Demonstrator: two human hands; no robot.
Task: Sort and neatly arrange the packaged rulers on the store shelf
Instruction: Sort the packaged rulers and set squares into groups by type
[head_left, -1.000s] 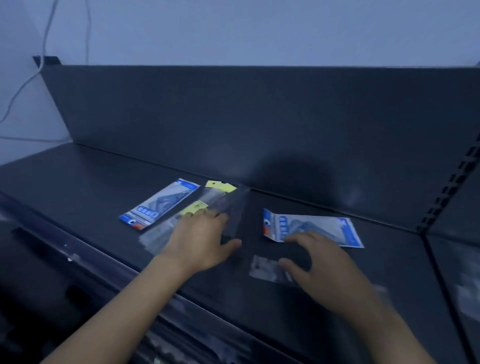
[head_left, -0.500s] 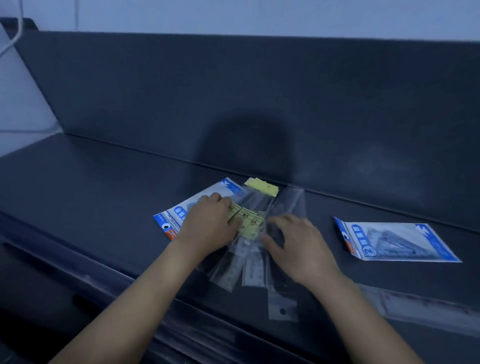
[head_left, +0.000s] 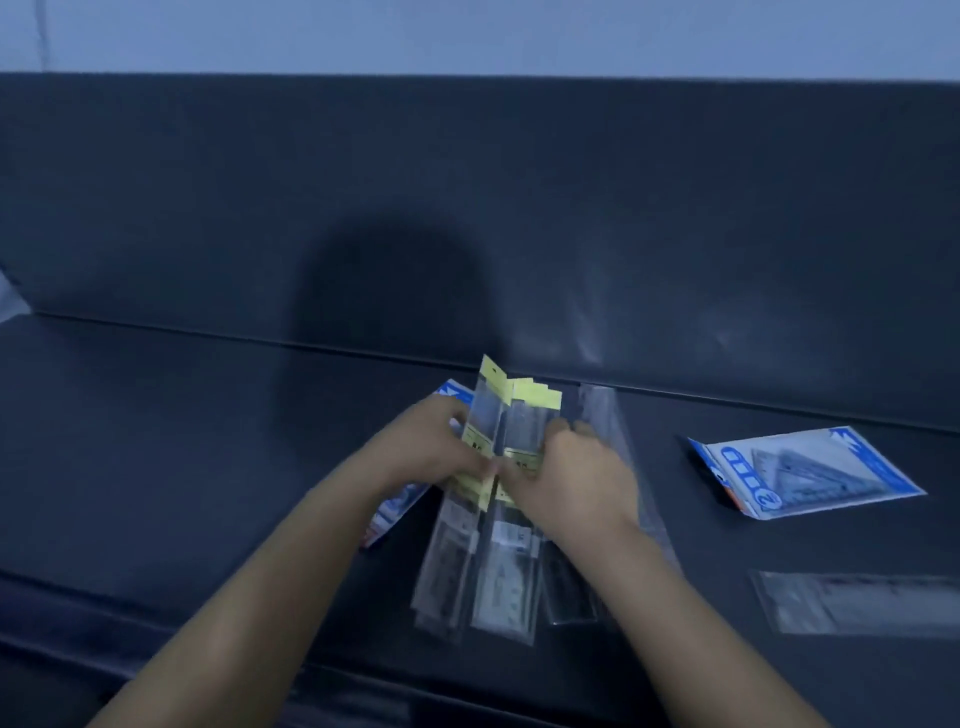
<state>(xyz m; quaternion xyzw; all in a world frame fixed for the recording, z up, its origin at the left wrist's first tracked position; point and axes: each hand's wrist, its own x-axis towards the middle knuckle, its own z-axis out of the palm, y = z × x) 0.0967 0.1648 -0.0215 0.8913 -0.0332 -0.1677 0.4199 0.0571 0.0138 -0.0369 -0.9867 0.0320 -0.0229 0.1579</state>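
Packaged rulers (head_left: 519, 415): long, narrow, glossy clear sleeves topped with yellow card headers, fanned lengthwise at the middle of the dark matte shelf (head_left: 182, 441), tops toward its back edge. Pinched from both sides between left hand (head_left: 431, 452) and right hand (head_left: 576, 478), fingers curled over the yellow labels. Beneath the left hand, a flat blue pack (head_left: 397, 512); toward the right edge, a second blue pack (head_left: 805, 470).
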